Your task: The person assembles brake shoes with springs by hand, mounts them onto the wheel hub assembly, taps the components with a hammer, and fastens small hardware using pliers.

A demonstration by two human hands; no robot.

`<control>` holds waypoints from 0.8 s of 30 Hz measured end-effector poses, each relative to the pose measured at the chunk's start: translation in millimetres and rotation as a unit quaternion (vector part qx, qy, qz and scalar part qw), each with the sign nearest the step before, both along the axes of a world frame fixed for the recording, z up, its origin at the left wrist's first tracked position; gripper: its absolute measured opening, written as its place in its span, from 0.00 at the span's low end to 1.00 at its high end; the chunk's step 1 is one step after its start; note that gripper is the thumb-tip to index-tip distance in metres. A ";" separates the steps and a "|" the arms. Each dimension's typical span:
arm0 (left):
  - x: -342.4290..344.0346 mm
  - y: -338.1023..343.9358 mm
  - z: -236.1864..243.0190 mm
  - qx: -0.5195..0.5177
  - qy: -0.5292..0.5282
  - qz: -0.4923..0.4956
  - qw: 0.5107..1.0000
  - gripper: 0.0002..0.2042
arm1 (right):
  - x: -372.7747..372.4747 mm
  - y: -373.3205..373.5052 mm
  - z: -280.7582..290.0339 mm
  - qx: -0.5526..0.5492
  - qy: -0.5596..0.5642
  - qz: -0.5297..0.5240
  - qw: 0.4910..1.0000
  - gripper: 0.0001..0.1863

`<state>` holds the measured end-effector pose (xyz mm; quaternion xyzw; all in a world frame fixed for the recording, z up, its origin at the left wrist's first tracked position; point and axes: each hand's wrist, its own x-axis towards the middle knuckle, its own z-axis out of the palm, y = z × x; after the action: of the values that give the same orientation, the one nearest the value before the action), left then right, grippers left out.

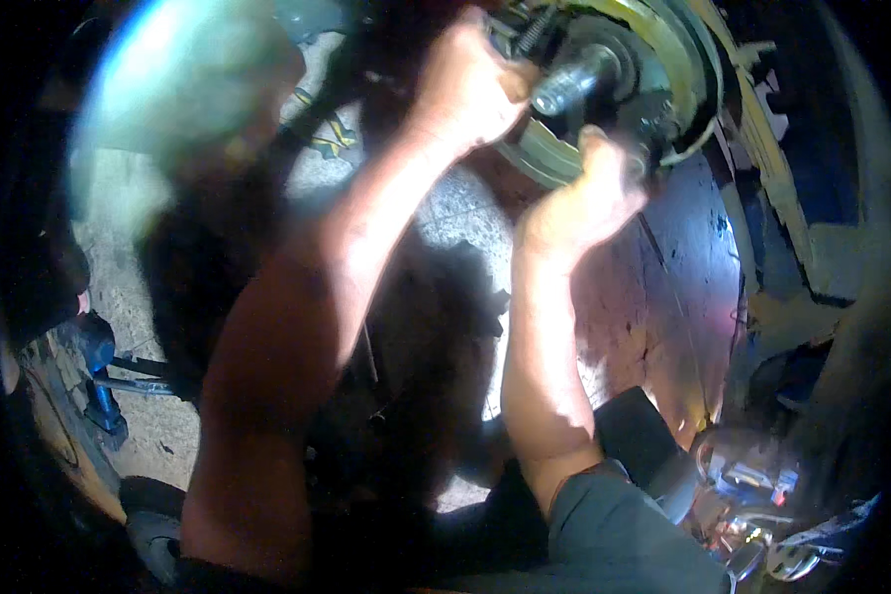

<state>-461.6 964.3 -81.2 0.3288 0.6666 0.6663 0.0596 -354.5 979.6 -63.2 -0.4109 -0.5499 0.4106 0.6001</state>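
At the top right is a drum brake assembly [698, 84], with a pale yellowish curved rim and dark greasy parts inside. A shiny metal spindle [561, 91] sticks out from its middle. Beside the spindle, at the upper left, a coil spring [536, 32] is visible. My left hand [473, 87] is closed at the left side of the assembly, its fingertips close to the spindle's end. Below the spindle my right hand [586, 203] grips the lower part, thumb up and fingers curled behind. What lies inside either grip is hidden.
A large brownish panel [653, 297] stands below the assembly. Yellow-and-black pieces [335, 139] lie on the speckled floor [158, 436]. A blue tool [101, 396] is at the far left. Assorted metal items [752, 495] sit at the lower right. Bright glare washes out the upper left.
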 end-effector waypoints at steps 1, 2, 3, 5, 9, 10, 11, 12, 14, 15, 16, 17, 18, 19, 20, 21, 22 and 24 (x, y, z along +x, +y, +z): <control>-3.8 5.8 -5.8 0.033 0.032 -0.021 0.999 0.23 | 0.1 -1.8 1.1 -0.037 0.009 -0.026 0.999 0.15; -2.5 10.3 -12.5 0.007 -0.008 -0.019 1.000 0.23 | 4.7 -0.5 2.9 0.007 -0.032 -0.004 0.999 0.16; 2.9 8.8 -6.8 -0.020 -0.050 -0.019 0.998 0.24 | 9.5 -0.1 4.0 0.050 -0.070 0.018 0.996 0.18; 3.9 14.3 -11.3 0.038 -0.052 -0.008 0.998 0.24 | 11.9 -1.4 6.4 0.101 -0.117 0.041 0.987 0.20; 6.4 16.9 -14.6 0.016 -0.043 0.011 0.999 0.24 | 5.9 -6.4 13.1 -0.003 -0.016 0.073 0.997 0.21; 7.3 16.6 -9.8 0.009 -0.067 -0.006 0.998 0.24 | 6.8 -2.7 12.9 -0.009 0.004 0.068 0.998 0.21; 8.6 17.2 -6.8 0.002 -0.092 -0.023 0.996 0.23 | 8.1 -0.1 12.8 -0.016 0.025 0.062 0.998 0.22; 7.4 18.2 -7.8 0.005 -0.069 -0.013 0.998 0.23 | 7.3 -4.8 19.1 -0.024 0.013 0.063 0.998 0.23; 5.2 19.9 -13.1 0.018 -0.055 -0.021 0.998 0.23 | 8.5 -6.1 20.4 -0.037 0.004 0.067 0.997 0.24; 4.1 19.3 -16.3 0.025 -0.048 -0.023 0.998 0.23 | 6.8 -7.1 19.3 -0.051 -0.007 0.073 0.996 0.24; 2.7 18.6 -19.4 0.030 -0.041 -0.025 0.998 0.23 | 3.3 -7.3 17.4 -0.053 -0.006 0.074 0.996 0.24; 2.7 18.8 -22.1 0.034 -0.076 -0.016 0.996 0.23 | -2.0 -7.3 14.8 -0.018 0.013 0.057 0.998 0.20; 4.3 21.9 -20.5 0.042 -0.111 -0.008 0.993 0.23 | -4.4 -5.7 15.5 0.020 0.032 0.038 0.999 0.16; 5.8 25.1 -18.9 0.044 -0.111 -0.009 0.993 0.23 | -5.4 -5.9 17.0 0.021 0.032 0.037 0.999 0.16; 7.2 28.4 -17.5 0.060 -0.133 -0.003 0.989 0.23 | -6.7 -6.6 18.9 0.004 0.022 0.022 1.000 0.16; 9.3 31.0 -19.8 0.076 -0.156 0.005 0.985 0.23 | -6.3 -7.3 19.1 -0.015 0.011 0.007 1.000 0.16; 9.2 33.0 -23.1 0.077 -0.156 0.005 0.985 0.23 | -5.5 -7.1 19.0 -0.014 0.011 0.007 1.000 0.16; 7.6 33.9 -26.9 0.086 -0.068 -0.015 0.994 0.23 | -1.3 -7.6 19.4 0.013 0.028 0.028 0.999 0.14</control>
<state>-454.0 998.2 -108.1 0.2965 0.5960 0.7412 0.0865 -355.9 972.1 -43.8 -0.3757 -0.5491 0.4318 0.6090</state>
